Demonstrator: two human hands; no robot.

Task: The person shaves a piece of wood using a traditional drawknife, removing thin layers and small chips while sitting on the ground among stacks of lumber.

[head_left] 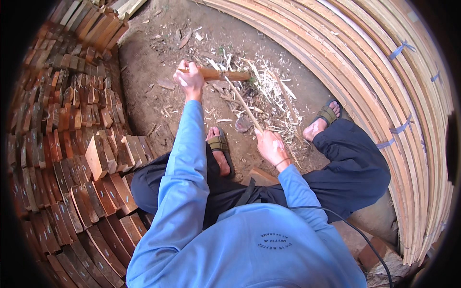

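My left hand [189, 79] is closed round the near-left end of a short, thick piece of wood [211, 74], which lies crosswise just above the ground. My right hand [272, 148] is wrapped round the lower end of a long, thin, light-brown stick [245, 105]. From my right fist the stick slants up and left, its far end meeting the middle of the wood piece in this view. Whether that end carries a blade, I cannot tell. Pale wood shavings [269, 79] are scattered under and beside the wood piece. Both sleeves are blue.
Stacked wooden blocks [72, 125] rise along the left side. Long curving wooden strips [403, 120], tied with bluish bands, line the right. My sandalled feet [221, 149] rest on the dirt floor [153, 91]. A black cable [353, 225] crosses my right side.
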